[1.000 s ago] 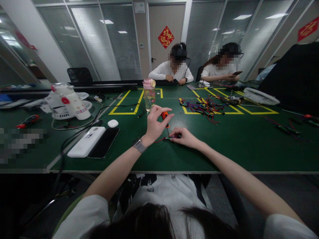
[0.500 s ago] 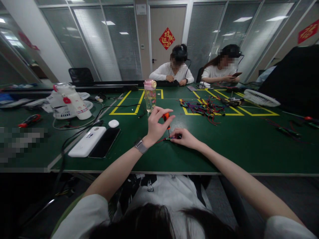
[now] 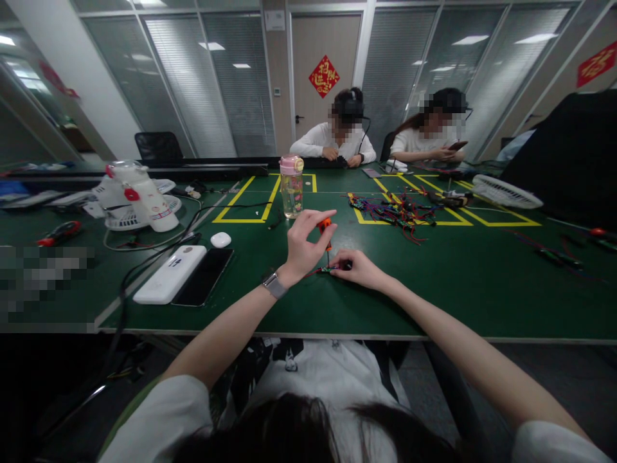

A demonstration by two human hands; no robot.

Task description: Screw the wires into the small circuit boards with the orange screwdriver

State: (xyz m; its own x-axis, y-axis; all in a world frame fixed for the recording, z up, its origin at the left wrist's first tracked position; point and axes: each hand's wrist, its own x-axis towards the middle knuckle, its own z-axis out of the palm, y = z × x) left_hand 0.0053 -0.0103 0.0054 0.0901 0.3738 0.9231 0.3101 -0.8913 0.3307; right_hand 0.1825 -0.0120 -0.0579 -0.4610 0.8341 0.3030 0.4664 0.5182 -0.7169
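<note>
My left hand point(image 3: 306, 244) is closed around the orange and black handle of a screwdriver point(image 3: 326, 233), which stands nearly upright. Its thin shaft points down at a small green circuit board point(image 3: 324, 269) with a red wire on the green table point(image 3: 270, 315). From the right, my right hand point(image 3: 357, 269) pinches the board's right end between thumb and fingers. A dark round part shows by its fingers. The exact contact of the screwdriver tip is too small to make out.
A pink-lidded bottle point(image 3: 291, 186) stands beyond my hands. Many wired boards point(image 3: 395, 209) lie in a heap farther right. At left are a white power bank point(image 3: 169, 275), a black phone point(image 3: 203, 276) and a white case point(image 3: 220, 240). Two people point(image 3: 332, 138) sit opposite.
The view has shifted very slightly. More of the orange handle shows, and the fingers of my left hand have shifted a little around it. My right hand stays in place at the board.
</note>
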